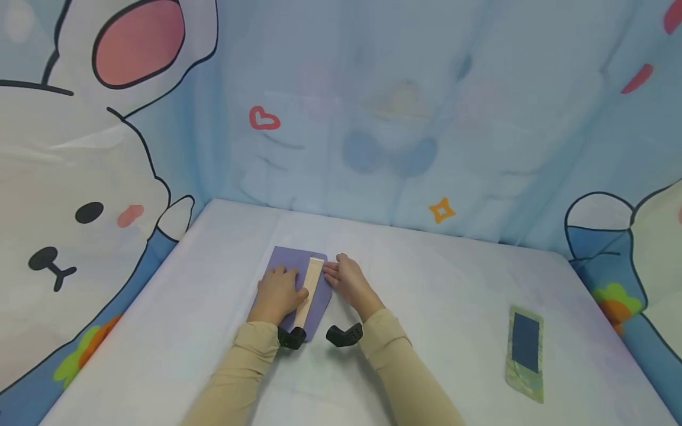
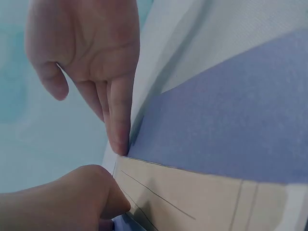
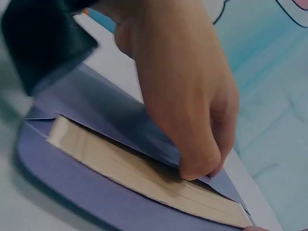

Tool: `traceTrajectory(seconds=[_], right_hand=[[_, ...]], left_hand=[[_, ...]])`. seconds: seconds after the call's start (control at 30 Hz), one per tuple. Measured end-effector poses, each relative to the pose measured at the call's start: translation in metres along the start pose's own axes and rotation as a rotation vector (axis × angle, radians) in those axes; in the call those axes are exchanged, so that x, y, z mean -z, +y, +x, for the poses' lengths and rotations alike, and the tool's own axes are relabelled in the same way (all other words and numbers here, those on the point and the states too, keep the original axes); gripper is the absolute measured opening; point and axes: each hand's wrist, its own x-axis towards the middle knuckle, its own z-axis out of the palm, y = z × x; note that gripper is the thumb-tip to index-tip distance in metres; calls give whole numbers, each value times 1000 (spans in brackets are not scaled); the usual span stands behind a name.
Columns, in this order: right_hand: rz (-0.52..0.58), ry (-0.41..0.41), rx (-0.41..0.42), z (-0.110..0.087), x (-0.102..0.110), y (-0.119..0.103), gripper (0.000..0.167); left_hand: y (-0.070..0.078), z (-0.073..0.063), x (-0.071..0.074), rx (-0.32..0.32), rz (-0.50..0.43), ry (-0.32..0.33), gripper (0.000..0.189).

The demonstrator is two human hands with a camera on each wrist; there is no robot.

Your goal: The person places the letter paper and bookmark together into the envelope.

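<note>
A purple envelope (image 1: 288, 258) lies on the table with its flap spread to the right. A beige folded paper (image 1: 310, 290) shows as a long strip along its opening. My left hand (image 1: 278, 293) rests on the envelope's body; in the right wrist view the thumb and a finger of the left hand (image 3: 187, 96) pinch the opening's edge, beside a dark gap above the beige paper (image 3: 134, 175). With straight fingers, my right hand (image 1: 351, 283) touches the far end of the strip; the left wrist view shows the fingertips of the right hand (image 2: 91, 48) at its corner.
A flat green packet (image 1: 524, 355) with a dark blue rectangle lies on the white table (image 1: 426, 307) at the right. Black wrist devices (image 1: 344, 335) sit at both cuffs. A light blue cartoon curtain (image 1: 330, 148) stands behind and at the sides.
</note>
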Motion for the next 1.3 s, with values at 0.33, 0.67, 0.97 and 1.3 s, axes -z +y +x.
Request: traceTrajectory(seconds=[0.33,0.67,0.97,1.3], right_hand=[[85,-32,3,15,-4,-2,63],[73,-72,-8,12,-4,6,63],[19,-129,3,1,-4,11,64],[-19,-181,13,-7,-3,19,64]], left_hand=[[0,-1,-1,-12,2,25,51],[4,-3,-1,-14,-3,37,51],[3,-4,0,-11,-6,39,50],[3,-5,0,-26,-11,46,49]])
